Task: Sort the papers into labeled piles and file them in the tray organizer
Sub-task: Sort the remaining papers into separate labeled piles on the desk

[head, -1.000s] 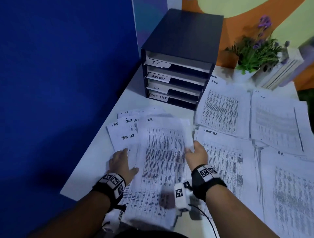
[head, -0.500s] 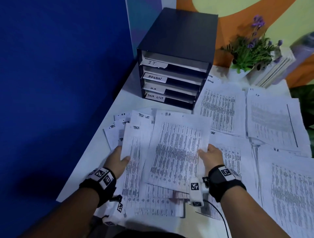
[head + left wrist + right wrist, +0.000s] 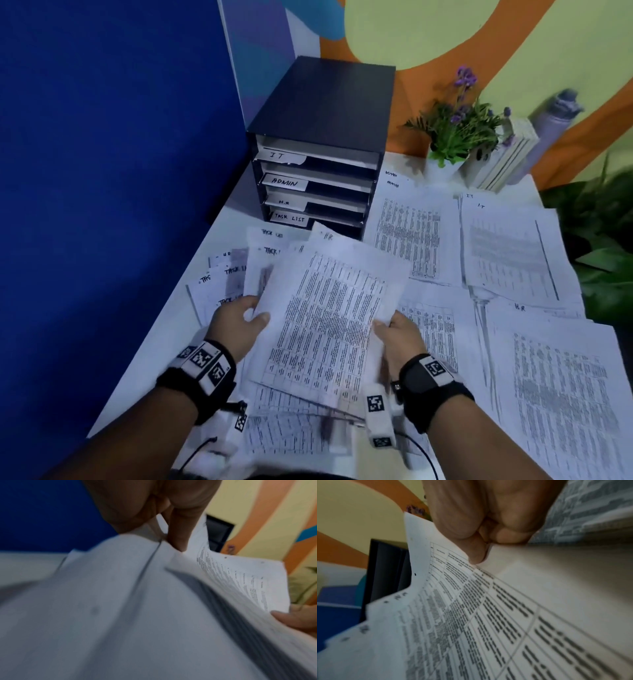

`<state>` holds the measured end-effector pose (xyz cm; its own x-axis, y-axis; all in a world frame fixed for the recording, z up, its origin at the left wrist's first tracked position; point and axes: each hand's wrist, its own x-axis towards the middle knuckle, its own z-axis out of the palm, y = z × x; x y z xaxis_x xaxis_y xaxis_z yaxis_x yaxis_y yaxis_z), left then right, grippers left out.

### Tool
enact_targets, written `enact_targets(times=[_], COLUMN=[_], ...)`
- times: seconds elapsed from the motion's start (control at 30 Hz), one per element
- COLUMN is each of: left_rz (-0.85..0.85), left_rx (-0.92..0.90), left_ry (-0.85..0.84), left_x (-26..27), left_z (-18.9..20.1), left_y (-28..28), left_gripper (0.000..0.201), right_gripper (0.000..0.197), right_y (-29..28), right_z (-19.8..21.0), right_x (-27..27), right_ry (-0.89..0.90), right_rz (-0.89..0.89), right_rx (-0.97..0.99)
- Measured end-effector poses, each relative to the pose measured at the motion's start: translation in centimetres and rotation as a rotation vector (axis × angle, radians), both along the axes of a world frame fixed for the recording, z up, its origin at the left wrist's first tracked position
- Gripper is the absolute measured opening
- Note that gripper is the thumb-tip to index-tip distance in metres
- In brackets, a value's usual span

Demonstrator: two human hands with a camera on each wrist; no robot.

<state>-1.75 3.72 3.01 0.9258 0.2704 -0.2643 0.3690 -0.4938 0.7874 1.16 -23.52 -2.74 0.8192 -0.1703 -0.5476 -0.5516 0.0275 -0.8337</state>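
While both hands hold it off the white table (image 3: 161,346), the sheaf of printed sheets (image 3: 329,325) sits nearest the body, its long axis running away from the person and leaning a little to the right. The left hand (image 3: 236,325) pinches the sheaf's left edge, thumb on top and the other fingers hidden beneath; the right hand (image 3: 399,337) pinches the right edge the same way, and its wrist view shows the thumb pressed on the printed face. Both hands sit about level on opposite long edges, so neither is clearly nearer the goal.

Under and to the left of the sheaf lies a fanned heap of unsorted papers (image 3: 236,270), several marked "TASK LIST". To the right lie the sorted piles: the H.R pile (image 3: 555,377) near the right hand, then farther back the ADMIN pile (image 3: 411,233) and the IT pile (image 3: 507,253).

Straight ahead of the sheaf's far short edge stands the dark tray organizer (image 3: 329,113), with slots labelled IT, ADMIN, H.R and TASK LIST from top to bottom. A sheet in the held bundle appears marked "H.R", so I judge the coming move goes either rightward to that pile or forward, short edge first, into the third slot. Beyond the piles stand a potted plant (image 3: 459,130) and some books (image 3: 500,161).
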Motion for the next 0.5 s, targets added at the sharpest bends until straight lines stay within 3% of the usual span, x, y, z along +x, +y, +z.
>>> enact_targets(times=[0.17, 0.3, 0.4, 0.5], left_rz=[0.043, 0.059, 0.010, -0.023], left_rx=[-0.214, -0.244, -0.221, -0.197], left_ry=[-0.155, -0.167, -0.148, -0.185], left_x=[2.3, 3.9, 4.3, 4.2], left_z=[7.0, 8.9, 9.7, 10.2], left_y=[-3.8, -6.6, -9.6, -12.8], left_gripper=[0.014, 0.019, 0.019, 0.035], right_gripper=[0.032, 0.018, 0.028, 0.037], right_y=[-4.4, -8.3, -11.0, -13.7], right_z=[2.9, 5.2, 7.3, 8.2], right_x=[0.9, 0.4, -0.3, -0.9], right_ry=[-0.085, -0.208, -0.320, -0.394], right_rz=[-0.119, -0.128, -0.065, -0.113], right_rx=[0.183, 0.221, 0.186, 0.115])
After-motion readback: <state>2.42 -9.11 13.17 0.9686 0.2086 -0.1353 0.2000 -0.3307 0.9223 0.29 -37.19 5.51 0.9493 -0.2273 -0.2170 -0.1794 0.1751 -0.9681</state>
